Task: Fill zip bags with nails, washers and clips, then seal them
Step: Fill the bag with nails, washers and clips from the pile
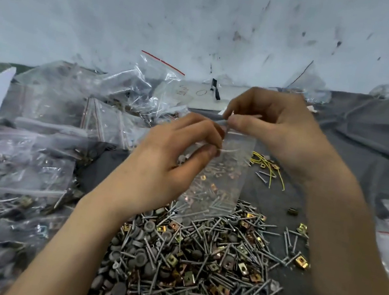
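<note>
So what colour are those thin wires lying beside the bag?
Yellow wires, clearest in the head view.

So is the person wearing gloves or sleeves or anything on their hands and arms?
No gloves. The left hand and right hand are both bare, with no rings, watch or bracelet showing. No sleeves either: the left forearm and right forearm are bare to the picture's edge.

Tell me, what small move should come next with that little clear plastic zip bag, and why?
Probably slide the pinching fingers along the top strip to press it shut. The small clear plastic zip bag already seems to hold brass-coloured clips, and the left hand and right hand both pinch its top edge above the loose heap of nails, washers and clips.
</note>
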A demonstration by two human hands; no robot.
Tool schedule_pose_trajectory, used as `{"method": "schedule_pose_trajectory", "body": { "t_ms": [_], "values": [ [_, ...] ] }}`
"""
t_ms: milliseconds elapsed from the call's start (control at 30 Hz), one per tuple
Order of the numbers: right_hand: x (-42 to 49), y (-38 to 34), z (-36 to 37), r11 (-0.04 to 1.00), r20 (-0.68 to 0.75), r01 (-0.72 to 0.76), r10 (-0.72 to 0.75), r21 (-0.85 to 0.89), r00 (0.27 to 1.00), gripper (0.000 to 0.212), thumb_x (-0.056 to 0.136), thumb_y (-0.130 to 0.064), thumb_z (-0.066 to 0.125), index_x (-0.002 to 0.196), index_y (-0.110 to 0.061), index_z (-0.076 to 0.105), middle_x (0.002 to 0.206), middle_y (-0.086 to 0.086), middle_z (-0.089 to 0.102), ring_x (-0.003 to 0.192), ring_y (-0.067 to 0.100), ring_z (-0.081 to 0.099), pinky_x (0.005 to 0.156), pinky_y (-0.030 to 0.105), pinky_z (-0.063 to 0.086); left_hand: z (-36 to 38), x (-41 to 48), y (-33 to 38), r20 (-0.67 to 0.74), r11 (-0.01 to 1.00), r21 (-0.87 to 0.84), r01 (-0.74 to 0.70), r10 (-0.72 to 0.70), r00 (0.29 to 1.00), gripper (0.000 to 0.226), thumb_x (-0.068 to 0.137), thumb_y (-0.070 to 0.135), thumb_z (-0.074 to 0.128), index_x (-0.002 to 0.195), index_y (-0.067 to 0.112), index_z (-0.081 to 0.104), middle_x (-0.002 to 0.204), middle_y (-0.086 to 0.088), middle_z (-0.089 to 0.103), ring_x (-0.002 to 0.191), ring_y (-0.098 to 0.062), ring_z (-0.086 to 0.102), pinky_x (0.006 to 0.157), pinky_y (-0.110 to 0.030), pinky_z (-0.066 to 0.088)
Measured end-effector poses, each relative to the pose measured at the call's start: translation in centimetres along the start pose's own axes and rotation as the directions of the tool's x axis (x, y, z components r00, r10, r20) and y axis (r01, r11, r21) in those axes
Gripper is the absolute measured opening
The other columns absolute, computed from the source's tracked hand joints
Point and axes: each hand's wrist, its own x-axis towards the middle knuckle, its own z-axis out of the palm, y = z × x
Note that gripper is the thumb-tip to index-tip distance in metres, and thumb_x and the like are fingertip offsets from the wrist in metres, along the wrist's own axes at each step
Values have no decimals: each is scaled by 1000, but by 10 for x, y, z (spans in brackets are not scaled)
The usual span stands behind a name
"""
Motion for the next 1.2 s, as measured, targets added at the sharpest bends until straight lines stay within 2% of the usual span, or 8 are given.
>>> {"method": "schedule_pose_trajectory", "body": {
  "t_ms": [100, 233, 367, 467, 600, 900, 1000, 1200],
  "values": [
    [-2, 0, -2, 1000, 51, -11, 11, -1, 999, 5, 80, -16, 68, 83, -14, 70, 86, 6, 72, 85, 22, 65, 87, 37, 49, -3, 3, 4, -17, 1000, -14, 13, -13, 1000, 13, 92, 13, 52, 92, 7, 64, 103, -3, 63, 96, -16, 63, 85, -43, 51],
    [3, 12, -11, 992, -70, -70, 77, 102, 995, 9, 81, -28, 63, 85, -28, 71, 78, -6, 67, 67, 8, 58, 62, 21, 45, -7, 9, 11, -28, 992, -77, 96, -98, 995, 8, 88, 14, 52, 86, 15, 59, 104, -7, 66, 97, -18, 63, 87, -45, 50],
    [13, 53, -7, 949, -56, -251, 244, -189, 968, 23, 93, -15, 56, 71, -18, 65, 50, -11, 59, 44, 2, 48, 42, 12, 37, -18, 8, 11, -9, 981, 0, 192, -192, 981, 16, 86, 20, 51, 89, 11, 63, 105, -4, 68, 99, -20, 63, 87, -48, 50],
    [14, 90, 5, 788, 140, -334, 463, -516, 875, 20, 89, -17, 64, 69, -19, 64, 55, -6, 60, 44, 4, 51, 44, 17, 41, -23, 6, 10, -21, 971, 27, 236, -236, 972, 21, 85, 21, 50, 90, 8, 65, 104, -3, 68, 100, -22, 62, 87, -48, 49],
    [10, 123, 21, 653, 259, -413, 683, -635, 683, 15, 83, -8, 70, 70, -12, 64, 58, 1, 65, 45, 8, 56, 47, 20, 45, -25, 8, 7, -39, 961, 67, 269, -267, 963, 20, 84, 23, 50, 85, 11, 65, 108, 5, 68, 101, -11, 62, 87, -41, 51],
    [15, 115, 18, 654, 303, -327, 660, -682, 687, 16, 77, -9, 74, 65, -16, 68, 65, 0, 66, 58, 9, 60, 52, 17, 46, -17, 8, -2, -67, 957, 62, 284, -280, 958, 18, 84, 25, 51, 84, 15, 66, 107, 14, 67, 99, -3, 62, 86, -35, 52],
    [17, 106, 7, 753, 221, -351, 542, -557, 811, 15, 80, -17, 74, 66, -11, 72, 62, 1, 67, 54, 6, 56, 51, 13, 43, -12, 2, -7, -104, 968, 34, 249, -244, 964, 15, 86, 20, 53, 87, 13, 66, 109, 12, 67, 104, -4, 62, 88, -34, 53],
    [16, 66, -21, 951, -116, -277, 293, 134, 949, 14, 86, -5, 65, 74, -12, 64, 57, -2, 64, 50, 10, 55, 49, 19, 46, 6, -6, -8, -43, 975, 29, 218, -217, 975, 15, 88, 14, 54, 87, 7, 67, 110, 3, 68, 104, -5, 62, 89, -34, 50]
  ]
}}
